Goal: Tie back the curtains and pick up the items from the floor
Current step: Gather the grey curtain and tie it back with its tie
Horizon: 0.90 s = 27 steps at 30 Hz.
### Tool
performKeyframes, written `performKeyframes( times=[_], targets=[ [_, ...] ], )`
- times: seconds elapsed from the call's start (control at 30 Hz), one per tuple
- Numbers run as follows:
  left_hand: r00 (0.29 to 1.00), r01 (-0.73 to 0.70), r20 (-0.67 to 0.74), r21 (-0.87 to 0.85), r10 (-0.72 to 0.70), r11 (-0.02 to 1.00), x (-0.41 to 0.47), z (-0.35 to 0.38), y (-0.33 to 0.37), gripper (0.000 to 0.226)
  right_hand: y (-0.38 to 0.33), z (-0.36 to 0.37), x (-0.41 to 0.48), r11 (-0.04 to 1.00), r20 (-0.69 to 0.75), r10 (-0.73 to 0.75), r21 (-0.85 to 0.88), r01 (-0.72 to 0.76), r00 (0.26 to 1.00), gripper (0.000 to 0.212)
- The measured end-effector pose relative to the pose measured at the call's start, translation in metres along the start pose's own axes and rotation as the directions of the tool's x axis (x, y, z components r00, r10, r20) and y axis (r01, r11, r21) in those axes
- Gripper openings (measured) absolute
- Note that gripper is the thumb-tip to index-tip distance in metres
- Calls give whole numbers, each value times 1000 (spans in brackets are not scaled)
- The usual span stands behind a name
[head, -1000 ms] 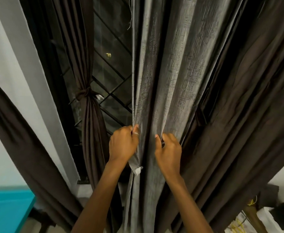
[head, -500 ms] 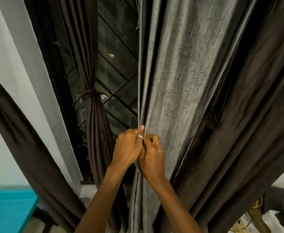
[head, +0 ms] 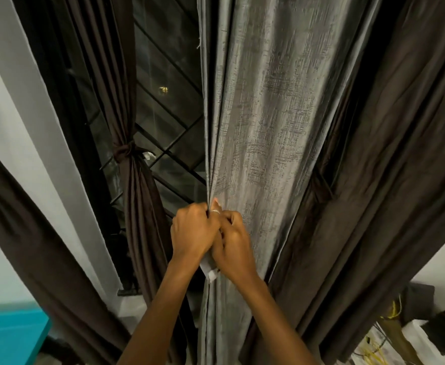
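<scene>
Grey curtain (head: 268,127) gripped by left hand (head: 192,233) and right hand (head: 233,246), before barred window (head: 168,75).

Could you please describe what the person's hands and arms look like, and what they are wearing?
Both forearms are bare, with no sleeve in view on either. The left hand wears a thin silver-coloured ring on one finger. No ring shows on the visible part of the right hand. Neither wrist carries a watch or bracelet, and there are no gloves.

Home room by a window: floor-length grey curtain (head: 268,127), tied brown curtain (head: 134,206) and metal-grilled window (head: 168,114) up-left of the hands (head: 203,233), white wall (head: 18,127) far left, teal furniture (head: 10,330) lower left, cable clutter (head: 374,350) lower right.
</scene>
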<state>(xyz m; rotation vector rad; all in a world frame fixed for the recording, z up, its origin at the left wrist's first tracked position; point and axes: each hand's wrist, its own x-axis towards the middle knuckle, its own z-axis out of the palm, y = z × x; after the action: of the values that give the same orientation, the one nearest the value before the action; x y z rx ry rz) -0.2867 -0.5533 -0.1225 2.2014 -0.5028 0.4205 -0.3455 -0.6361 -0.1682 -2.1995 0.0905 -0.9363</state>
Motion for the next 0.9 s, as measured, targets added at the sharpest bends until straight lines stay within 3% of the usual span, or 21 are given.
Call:
performKeyframes(
  times=[0.1, 0.2, 0.3, 0.43, 0.5, 0.57, 0.7, 0.9],
  targets=[
    [1000, -6, -12, -45, 6, 999, 5, 1, -7, 62, 8, -23, 8, 940, -61, 247, 259, -224, 967, 43],
    [999, -29, -18, -59, 28, 998, 7, 0, -13, 63, 21, -49, 25, 943, -354, 331, 158, -293, 875, 41],
    [999, -38, -16, -80, 36, 996, 7, 1, -15, 64, 26, -72, 50, 952, -472, 302, 106, -287, 828, 47],
    [999, -38, -2, -85, 38, 996, 7, 4, -12, 64, 33, -87, 76, 948, -476, 273, -16, -319, 836, 68],
    [1000, -31, 2, -88, 31, 996, 7, 4, -11, 64, 35, -88, 82, 937, -479, 316, 21, -349, 819, 71],
    [1000, -23, 3, -82, 23, 996, 7, 4, -12, 64, 32, -87, 78, 932, -467, 348, 77, -355, 813, 55],
    [1000, -9, 5, -89, 10, 996, 9, 5, -16, 63, 25, -69, 47, 965, -416, 216, -51, -259, 884, 6],
    [1000, -26, -2, -66, 26, 997, 8, 3, -13, 64, 0, -40, 17, 992, -371, 110, -11, -123, 922, 5]
  ],
)
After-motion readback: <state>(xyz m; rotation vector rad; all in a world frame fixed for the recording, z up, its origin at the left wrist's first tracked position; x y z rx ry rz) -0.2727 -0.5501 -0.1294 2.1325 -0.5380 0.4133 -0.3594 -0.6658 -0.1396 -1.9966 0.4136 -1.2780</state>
